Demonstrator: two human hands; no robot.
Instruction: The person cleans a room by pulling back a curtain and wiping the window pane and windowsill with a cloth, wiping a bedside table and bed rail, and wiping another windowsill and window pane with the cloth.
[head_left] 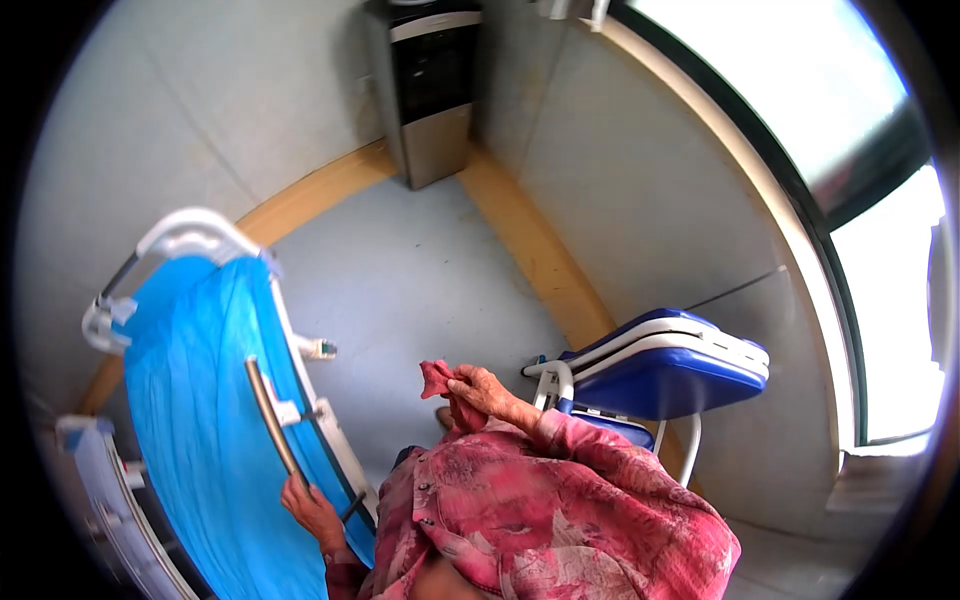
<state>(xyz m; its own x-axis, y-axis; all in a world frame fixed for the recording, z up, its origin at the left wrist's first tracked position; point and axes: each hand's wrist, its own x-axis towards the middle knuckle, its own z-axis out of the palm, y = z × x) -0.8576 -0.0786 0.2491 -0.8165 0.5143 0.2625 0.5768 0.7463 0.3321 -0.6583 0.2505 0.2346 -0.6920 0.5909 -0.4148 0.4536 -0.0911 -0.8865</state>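
My left hand point(316, 512) is closed around the lower end of a brown side rail point(269, 412). The rail runs along the near side of a wheeled bed covered with a crinkled bright blue sheet point(195, 400). In front of my body, my right hand point(482, 390) is closed on a crumpled red cloth point(436, 378). Part of the cloth sticks out past the fingers, and some hangs below them. The bed's white frame point(342, 452) passes close to my left forearm.
Folded blue padded chairs point(665, 375) with white frames stand to the right by the wall. A black and silver water dispenser point(435, 95) fills the far corner. Another white-framed bed part point(115, 490) lies at lower left. A large window point(890, 290) is on the right.
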